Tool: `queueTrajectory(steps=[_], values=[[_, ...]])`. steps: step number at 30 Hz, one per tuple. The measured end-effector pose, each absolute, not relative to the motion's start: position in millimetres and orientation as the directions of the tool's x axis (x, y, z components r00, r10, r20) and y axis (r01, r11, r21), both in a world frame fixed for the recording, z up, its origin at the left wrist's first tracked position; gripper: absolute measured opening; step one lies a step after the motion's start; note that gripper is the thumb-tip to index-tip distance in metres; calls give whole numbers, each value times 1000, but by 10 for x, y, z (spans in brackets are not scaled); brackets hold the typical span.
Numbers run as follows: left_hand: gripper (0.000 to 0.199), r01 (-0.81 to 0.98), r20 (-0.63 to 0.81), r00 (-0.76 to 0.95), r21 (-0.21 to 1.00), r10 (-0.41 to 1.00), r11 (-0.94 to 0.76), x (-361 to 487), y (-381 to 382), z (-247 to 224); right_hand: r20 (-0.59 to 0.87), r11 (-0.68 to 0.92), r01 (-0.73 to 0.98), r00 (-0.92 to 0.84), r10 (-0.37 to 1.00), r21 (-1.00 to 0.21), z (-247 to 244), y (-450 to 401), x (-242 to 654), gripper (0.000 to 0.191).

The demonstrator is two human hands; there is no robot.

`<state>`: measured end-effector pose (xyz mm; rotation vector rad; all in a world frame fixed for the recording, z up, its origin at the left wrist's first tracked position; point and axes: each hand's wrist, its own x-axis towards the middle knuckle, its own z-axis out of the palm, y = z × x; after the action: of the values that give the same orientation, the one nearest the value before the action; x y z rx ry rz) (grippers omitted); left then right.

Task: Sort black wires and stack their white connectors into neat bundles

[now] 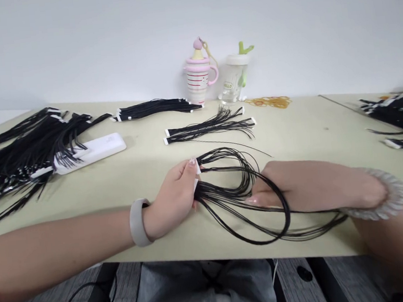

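Observation:
Above the near part of the table, my left hand (177, 198) is closed on the white connector ends of a black wire harness (239, 170). The harness's thin wires loop out to the right from those connectors. My right hand (290, 185) is closed around the looped wires, its thumb and fingers curled over them; part of the bundle is hidden under the palm. Below and beyond this hand, several loose wires trail to the right, passing under the wrist. Just past the loop lie two short wire bundles (208, 130) with white connectors.
On the left, a heap of black cables (20, 154) partly covers a white case (95, 152). A cable bundle (158, 107), a pink-lidded cup (198, 77), a clear cup (235, 79) and yellow rubber bands (271, 101) line the back. More cables (401, 117) lie right.

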<state>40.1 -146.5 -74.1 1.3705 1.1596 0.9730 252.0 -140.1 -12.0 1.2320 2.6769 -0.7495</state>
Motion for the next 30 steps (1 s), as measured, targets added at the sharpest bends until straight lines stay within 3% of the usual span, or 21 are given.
queueTrajectory(steps=[3, 6, 11, 15, 19, 24, 30], values=[[34, 160, 19, 203, 986, 979, -52, 390, -1477, -756, -157, 551, 613, -737, 658, -567, -270, -1406, 2341, 35], [34, 186, 47, 175, 979, 983, -80, 397, -1484, -764, -45, 531, 548, -721, 691, -646, -422, -1400, 2180, 36], [36, 231, 85, 200, 964, 976, -131, 413, -1506, -736, -111, 339, 483, -689, 716, -807, -480, -1446, 2069, 37], [36, 273, 140, 185, 944, 973, -188, 413, -1518, -730, -200, 189, 463, -667, 717, -866, -447, -1486, 2059, 36], [38, 308, 160, 197, 927, 967, -216, 405, -1514, -746, -231, 163, 477, -662, 714, -864, -489, -1495, 2066, 37], [37, 290, 139, 227, 935, 964, -203, 395, -1508, -761, -159, 299, 498, -686, 710, -814, -537, -1486, 2074, 39], [35, 301, 131, 248, 931, 960, -205, 393, -1507, -740, 93, 642, 568, -708, 700, -515, -524, -1512, 2049, 32]])
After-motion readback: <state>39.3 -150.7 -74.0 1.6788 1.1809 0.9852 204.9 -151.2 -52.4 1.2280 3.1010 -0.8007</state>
